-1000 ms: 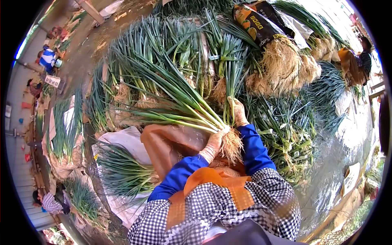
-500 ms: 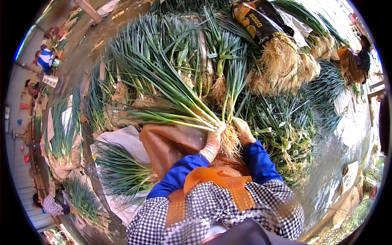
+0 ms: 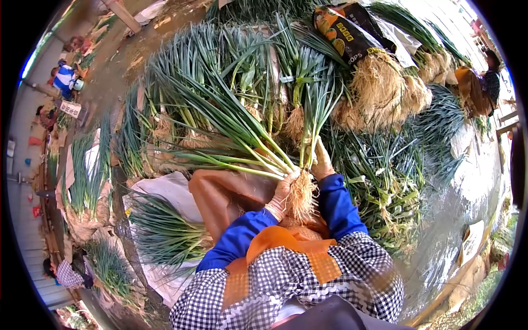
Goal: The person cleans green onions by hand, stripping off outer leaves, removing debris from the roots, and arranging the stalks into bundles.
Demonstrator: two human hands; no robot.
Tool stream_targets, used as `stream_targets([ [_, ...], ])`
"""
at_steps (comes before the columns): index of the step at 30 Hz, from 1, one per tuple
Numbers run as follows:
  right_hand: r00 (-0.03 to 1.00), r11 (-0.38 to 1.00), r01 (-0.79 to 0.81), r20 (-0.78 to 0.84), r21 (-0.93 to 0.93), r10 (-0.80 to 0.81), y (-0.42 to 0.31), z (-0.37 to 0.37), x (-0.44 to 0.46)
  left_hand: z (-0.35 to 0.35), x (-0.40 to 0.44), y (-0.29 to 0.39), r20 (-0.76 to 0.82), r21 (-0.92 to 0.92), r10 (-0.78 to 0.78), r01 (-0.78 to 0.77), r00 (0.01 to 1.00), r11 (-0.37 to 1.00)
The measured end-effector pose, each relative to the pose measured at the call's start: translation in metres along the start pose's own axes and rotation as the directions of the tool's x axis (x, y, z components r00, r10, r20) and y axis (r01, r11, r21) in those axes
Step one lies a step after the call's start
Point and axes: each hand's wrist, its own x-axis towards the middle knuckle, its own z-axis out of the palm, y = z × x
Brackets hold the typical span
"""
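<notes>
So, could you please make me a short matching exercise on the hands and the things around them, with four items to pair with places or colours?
Column one
1. Left hand
2. Right hand
3. Printed bag
4. Forearm sleeves

Column two
A. Plain blue
B. At the upright stalks
C. Around the base of the leaning bunch
D. Upper right of the picture, above thick pale roots

Right pairs: 1-C, 2-B, 3-D, 4-A.
</notes>
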Motion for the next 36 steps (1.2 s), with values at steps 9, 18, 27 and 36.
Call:
stream_targets([
  [9, 0.992, 0.973, -0.116, 0.024, -0.199, 0.124, 0.014, 0.000, -0.038, -0.007, -0.003, 0.000, 0.035, -0.017, 0.037, -0.036, 0.999, 0.999],
  [18, 0.972, -0.482, 0.086, 0.181, -0.872, -0.153, -0.046, -0.089, -0.053, -0.022, 0.009, -0.007, 0.096, 0.019, 0.091, -0.094, 0.991, 0.995],
  [27, 0.978, 0.818, 0.152, -0.036, -0.555, -0.206, -0.007, 0.033, 0.021, -0.047, 0.028, -0.015, 0.003, 0.215, 0.253, -0.248, 0.967, 0.945],
  [36, 0.807, 0.803, -0.101, 0.520, 0.587, -0.279, 0.023, 0.012, 0.038, -0.008, -0.008, 0.002, 0.184, -0.074, -0.177, 0.193, 0.967, 0.978],
])
